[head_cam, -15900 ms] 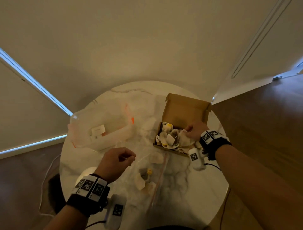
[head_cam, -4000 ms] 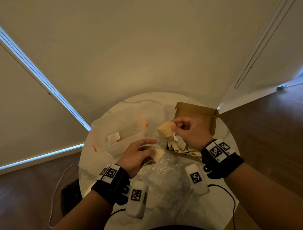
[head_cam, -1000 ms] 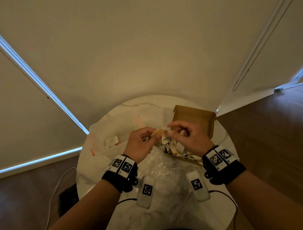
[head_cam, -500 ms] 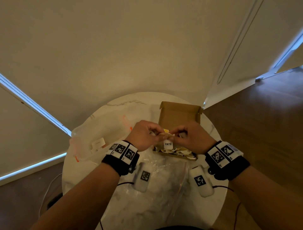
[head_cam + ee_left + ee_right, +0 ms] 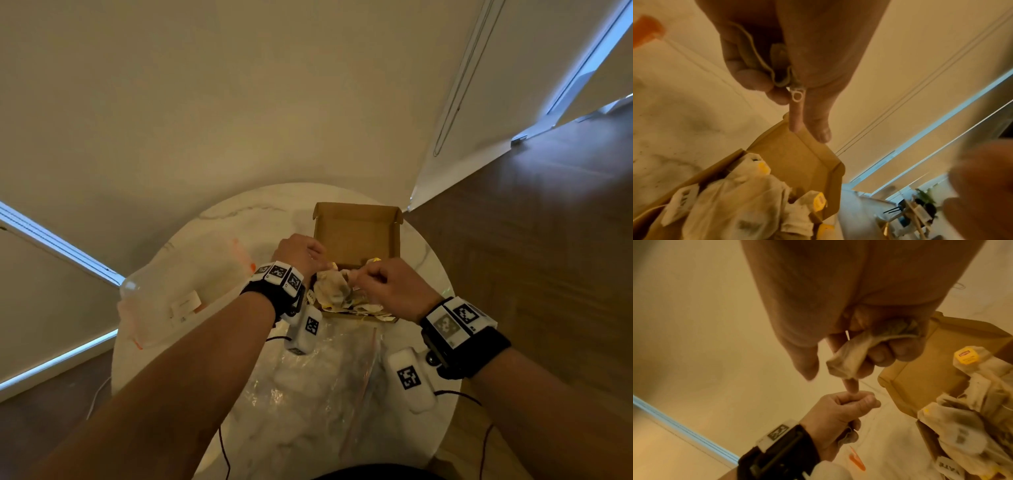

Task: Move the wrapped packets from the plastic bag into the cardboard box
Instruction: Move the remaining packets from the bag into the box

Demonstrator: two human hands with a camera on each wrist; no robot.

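The open cardboard box (image 5: 356, 236) stands at the table's far side with several pale wrapped packets (image 5: 334, 294) piled in it, some with yellow tags. Both hands hover just over the box's front. My left hand (image 5: 318, 263) is curled round a crumpled packet (image 5: 764, 65), with a small white ring at its fingertips. My right hand (image 5: 363, 277) grips another pale packet (image 5: 851, 358) in its curled fingers. The clear plastic bag (image 5: 325, 377) lies flat and crinkled on the table, nearer to me than the box.
A clear plastic tub (image 5: 178, 291) with orange clips sits on the left of the round marble table (image 5: 239, 219). Cables run off the table's near edge. The wall is just behind the table, with wooden floor to the right.
Half a second ago the hands met, pinching one piece with a tag hanging beneath. Now they have drawn slightly apart over the box, each holding a packet.
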